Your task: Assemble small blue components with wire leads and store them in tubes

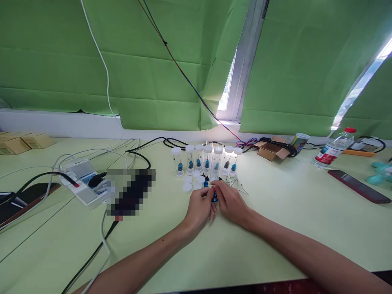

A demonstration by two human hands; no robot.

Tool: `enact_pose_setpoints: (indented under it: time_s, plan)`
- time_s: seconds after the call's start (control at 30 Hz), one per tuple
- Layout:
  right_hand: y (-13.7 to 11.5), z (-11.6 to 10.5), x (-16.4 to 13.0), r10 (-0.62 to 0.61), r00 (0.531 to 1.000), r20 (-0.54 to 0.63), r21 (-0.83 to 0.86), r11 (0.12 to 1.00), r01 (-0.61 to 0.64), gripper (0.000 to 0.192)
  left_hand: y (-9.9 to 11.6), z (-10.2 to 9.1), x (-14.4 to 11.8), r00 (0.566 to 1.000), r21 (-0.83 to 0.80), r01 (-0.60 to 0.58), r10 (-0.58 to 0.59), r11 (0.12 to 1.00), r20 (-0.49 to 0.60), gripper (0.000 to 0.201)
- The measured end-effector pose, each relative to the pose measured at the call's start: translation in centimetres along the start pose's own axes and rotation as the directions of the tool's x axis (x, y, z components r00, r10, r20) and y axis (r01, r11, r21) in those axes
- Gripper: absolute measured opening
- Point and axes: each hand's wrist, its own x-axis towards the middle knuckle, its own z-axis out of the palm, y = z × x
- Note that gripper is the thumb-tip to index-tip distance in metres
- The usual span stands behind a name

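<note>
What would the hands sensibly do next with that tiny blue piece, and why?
Probably lift the small blue part toward an uncapped clear tube. Both the left hand and right hand pinch it together, just in front of loose white caps and a row of capped tubes already holding similar blue pieces.

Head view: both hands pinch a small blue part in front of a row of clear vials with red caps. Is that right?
Not quite. In the head view the vials have white caps, not red. The rest holds: the left hand and right hand meet on a small blue part just in front of that row.
</note>
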Motion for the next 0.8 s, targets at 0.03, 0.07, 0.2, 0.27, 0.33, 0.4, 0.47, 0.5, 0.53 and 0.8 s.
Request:
enact_pose_setpoints:
  time_s: [0.03, 0.07, 0.2, 0.27, 0.33, 0.4, 0.47, 0.5, 0.53, 0.8]
  plan:
    - [0.04, 0.00, -0.03, 0.004, 1.000, -0.006, 0.003, 1.000, -0.004, 0.021, 0.09, -0.01, 0.02, 1.000, -0.001, 0.000, 0.000, 1.000, -0.004, 0.044]
    - [0.09, 0.00, -0.06, 0.009, 1.000, -0.008, 0.006, 1.000, -0.009, 0.021, 0.18, -0.03, 0.06, 1.000, -0.004, -0.001, 0.001, 1.000, -0.009, 0.044]
    - [0.28, 0.01, -0.16, 0.030, 0.999, -0.020, 0.020, 0.999, -0.030, 0.020, 0.56, -0.15, 0.28, 1.000, -0.015, -0.013, 0.013, 1.000, -0.027, 0.044]
    - [0.31, 0.00, -0.17, 0.041, 0.999, -0.025, 0.029, 0.999, -0.040, 0.020, 0.70, -0.22, 0.38, 0.999, -0.020, -0.019, 0.019, 1.000, -0.036, 0.044]
    - [0.27, -0.01, -0.15, 0.052, 0.998, -0.026, 0.038, 0.998, -0.051, 0.020, 0.76, -0.30, 0.46, 0.999, -0.025, -0.019, 0.018, 1.000, -0.040, 0.045]
    - [0.17, -0.04, -0.10, 0.060, 0.998, -0.031, 0.046, 0.997, -0.058, 0.020, 0.75, -0.37, 0.50, 0.999, -0.027, -0.020, 0.018, 0.999, -0.041, 0.044]
    - [0.07, -0.06, -0.03, 0.071, 0.997, -0.037, 0.053, 0.996, -0.069, 0.019, 0.70, -0.40, 0.51, 0.999, -0.026, -0.024, 0.023, 0.999, -0.041, 0.043]
    - [0.02, -0.07, 0.00, 0.077, 0.996, -0.039, 0.058, 0.996, -0.075, 0.019, 0.69, -0.41, 0.51, 0.999, -0.026, -0.027, 0.025, 0.999, -0.042, 0.043]
    - [0.00, -0.08, 0.02, 0.084, 0.996, -0.040, 0.060, 0.995, -0.082, 0.018, 0.68, -0.41, 0.50, 0.999, -0.028, -0.028, 0.027, 0.999, -0.044, 0.042]
    - [0.10, -0.06, 0.02, 0.099, 0.994, -0.047, 0.074, 0.993, -0.095, 0.016, 0.79, -0.57, 0.49, 0.997, -0.041, -0.044, 0.041, 0.998, -0.060, 0.042]
